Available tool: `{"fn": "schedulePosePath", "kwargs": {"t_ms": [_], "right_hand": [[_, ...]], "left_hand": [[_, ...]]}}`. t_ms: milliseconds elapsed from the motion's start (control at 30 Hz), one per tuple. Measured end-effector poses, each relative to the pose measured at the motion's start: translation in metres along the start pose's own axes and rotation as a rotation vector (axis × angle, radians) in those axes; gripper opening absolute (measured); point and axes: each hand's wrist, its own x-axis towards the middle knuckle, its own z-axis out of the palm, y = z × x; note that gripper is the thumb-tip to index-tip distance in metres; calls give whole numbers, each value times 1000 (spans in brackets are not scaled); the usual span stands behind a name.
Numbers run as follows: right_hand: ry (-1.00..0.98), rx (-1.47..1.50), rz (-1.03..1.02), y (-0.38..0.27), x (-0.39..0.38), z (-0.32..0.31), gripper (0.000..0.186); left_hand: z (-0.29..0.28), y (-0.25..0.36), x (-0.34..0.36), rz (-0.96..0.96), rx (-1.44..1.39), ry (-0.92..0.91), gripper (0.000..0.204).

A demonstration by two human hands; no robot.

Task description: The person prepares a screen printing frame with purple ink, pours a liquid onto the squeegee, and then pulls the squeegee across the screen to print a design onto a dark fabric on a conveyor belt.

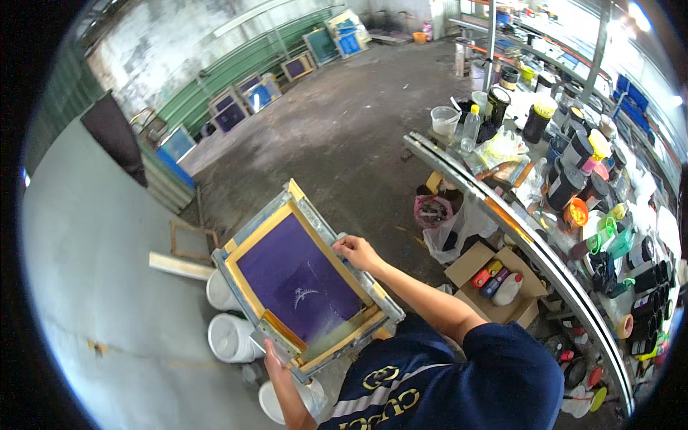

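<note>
I hold a screen-printing frame [330, 236] with purple mesh [279, 265] and a pale curved design, tilted before me. My right hand [355, 252] grips its right edge, fingers curled. My left hand [276, 362] is closed at the lower-left edge, where a silver piece [279, 342] with an orange strip [283, 327] lies across the frame's corner; whether that piece is separate, I cannot tell.
White buckets [229, 337] stand by the grey curved wall [93, 251]. On my right, a crowded table [455, 179] holds ink tubs and bottles, with a cardboard box [527, 312] of containers below. Several frames [261, 93] lean against the far wall.
</note>
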Motion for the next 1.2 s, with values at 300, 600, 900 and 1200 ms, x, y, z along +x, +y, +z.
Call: {"fn": "schedulePosePath", "kwargs": {"t_ms": [300,600,900,1200], "right_hand": [[251,17,143,46,199,-43,32],[217,87,51,17,459,-74,22],[436,141,97,51,605,-150,25],[1127,16,194,65,701,-238,34]], "left_hand": [[141,57,270,137,289,37,66],[293,105,470,83,372,85,70],[447,110,668,4,550,-103,74],[731,114,907,-170,925,-526,81]]}}
